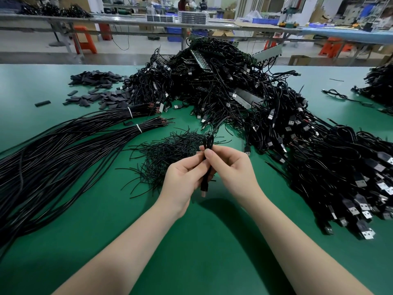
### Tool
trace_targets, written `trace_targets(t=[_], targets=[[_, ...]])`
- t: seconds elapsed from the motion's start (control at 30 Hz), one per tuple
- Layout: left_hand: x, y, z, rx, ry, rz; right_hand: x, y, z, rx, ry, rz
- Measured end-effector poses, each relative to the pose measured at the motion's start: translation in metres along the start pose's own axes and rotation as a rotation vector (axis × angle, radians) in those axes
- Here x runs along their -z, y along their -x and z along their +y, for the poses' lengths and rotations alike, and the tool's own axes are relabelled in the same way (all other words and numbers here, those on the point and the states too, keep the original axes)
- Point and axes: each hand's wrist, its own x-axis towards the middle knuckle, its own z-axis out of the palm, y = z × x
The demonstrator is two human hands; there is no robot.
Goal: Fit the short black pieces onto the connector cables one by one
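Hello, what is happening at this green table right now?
A person holds one black connector cable with both hands above the green table. The left hand and the right hand pinch it near its folded loop, and its plug hangs below. The short black pieces lie far left, beside a big pile of cables. No piece is visibly on this cable.
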Motion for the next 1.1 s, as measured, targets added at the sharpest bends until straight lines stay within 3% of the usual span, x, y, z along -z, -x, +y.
trace_targets(t=[0.43,0.77,0.97,1.1], targets=[[0.001,-0.002,0.002,0.010,0.027,-0.012,0.002,0.000,0.008,-0.034,-0.082,-0.031],[0.000,-0.001,-0.001,-0.066,-0.145,-0.028,0.000,-0.001,0.009,-0.020,-0.026,0.058],[0.007,-0.004,0.004,0.010,-0.065,-0.088,-0.001,0.000,0.012,-0.086,-0.103,0.076],[0.008,-0.005,0.004,0.041,-0.093,-0.003,-0.001,0.001,0.013,-0.077,-0.093,0.032]])
